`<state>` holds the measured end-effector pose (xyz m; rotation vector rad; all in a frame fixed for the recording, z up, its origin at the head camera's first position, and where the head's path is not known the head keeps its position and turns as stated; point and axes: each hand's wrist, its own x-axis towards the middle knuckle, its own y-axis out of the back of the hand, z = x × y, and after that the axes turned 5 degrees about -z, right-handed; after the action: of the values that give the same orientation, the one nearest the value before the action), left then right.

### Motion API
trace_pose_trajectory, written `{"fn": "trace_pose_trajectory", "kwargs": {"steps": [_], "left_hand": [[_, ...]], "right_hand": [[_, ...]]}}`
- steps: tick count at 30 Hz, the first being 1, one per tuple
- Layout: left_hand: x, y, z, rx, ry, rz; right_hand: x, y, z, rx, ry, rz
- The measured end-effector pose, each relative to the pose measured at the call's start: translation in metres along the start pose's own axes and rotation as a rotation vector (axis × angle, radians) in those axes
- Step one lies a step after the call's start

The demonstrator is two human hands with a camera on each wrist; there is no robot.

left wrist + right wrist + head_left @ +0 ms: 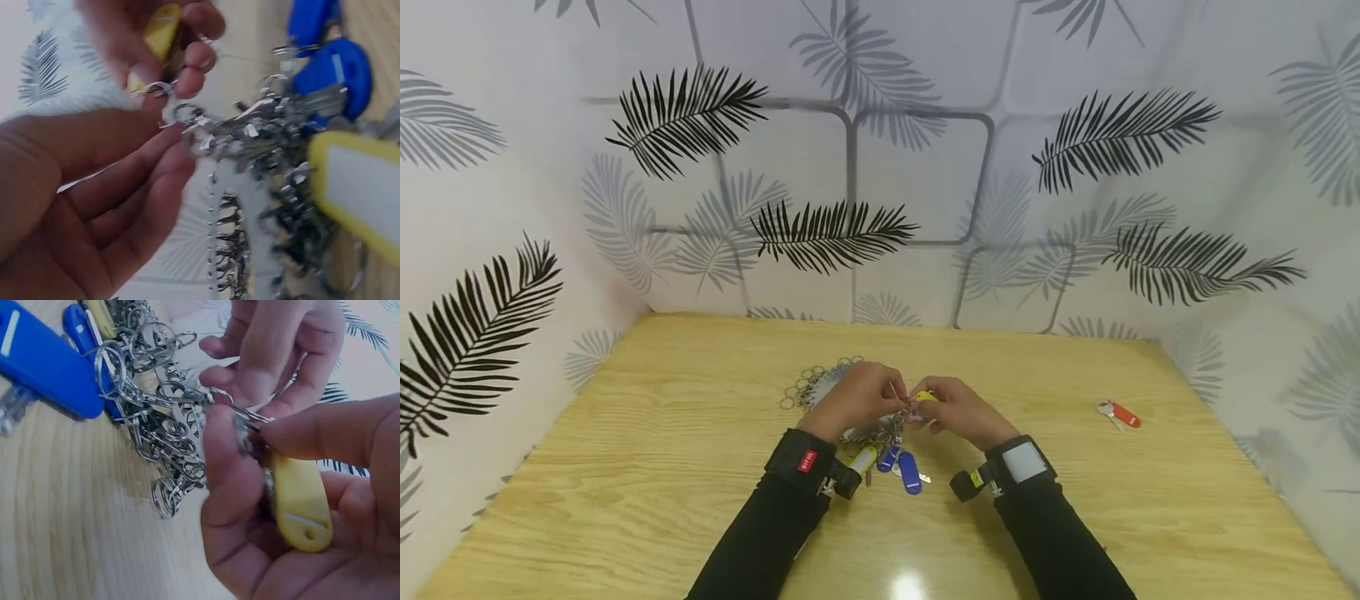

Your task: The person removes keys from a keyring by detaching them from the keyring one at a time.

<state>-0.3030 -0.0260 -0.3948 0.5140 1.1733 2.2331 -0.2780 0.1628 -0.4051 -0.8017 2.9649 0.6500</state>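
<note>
My left hand (857,400) pinches a small metal clasp (187,115) at the edge of a cluster of metal clasps and split rings (178,444). Facing it, my right hand (970,412) holds a yellow key tag (303,500) in the curled fingers, with its thumb and forefinger at a thin metal ring (253,417) between the two hands. Whether that ring is hooked into the clasp I cannot tell. Blue key tags (909,472) and another yellow tag with a white label (863,459) hang or lie below the hands, with keys beside them.
Behind my left hand, a silver piece edged with many rings (823,385) lies on the wooden table (647,467). To the right lies a red key tag (1125,415) with a key (1108,410). A patterned wall covering (917,283) stands behind the table.
</note>
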Motion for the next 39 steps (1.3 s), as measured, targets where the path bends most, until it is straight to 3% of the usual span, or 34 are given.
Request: {"fn": "trace_pose_trajectory", "kwargs": {"steps": [6, 13, 16, 25, 34, 39], "left_hand": [[-0.001, -0.007, 0.007, -0.013, -0.039, -0.015], [-0.006, -0.010, 0.003, -0.030, -0.012, 0.009], [-0.006, -0.011, 0.001, -0.053, -0.029, 0.000], [-0.003, -0.010, 0.001, -0.101, 0.010, -0.006], [-0.004, -0.005, 0.002, -0.097, -0.052, -0.017], [-0.001, -0.008, 0.003, -0.095, -0.046, -0.017]], "right_hand": [[0.000, -0.002, 0.003, -0.072, -0.030, 0.112], [0.004, -0.005, 0.011, 0.169, -0.026, 0.026], [0.004, -0.004, 0.015, 0.200, -0.032, 0.023], [0.001, 0.003, 0.010, 0.070, 0.024, 0.088], [0.003, 0.009, 0.010, -0.018, 0.037, 0.094], [0.002, 0.008, 0.006, -0.033, 0.053, 0.155]]}}
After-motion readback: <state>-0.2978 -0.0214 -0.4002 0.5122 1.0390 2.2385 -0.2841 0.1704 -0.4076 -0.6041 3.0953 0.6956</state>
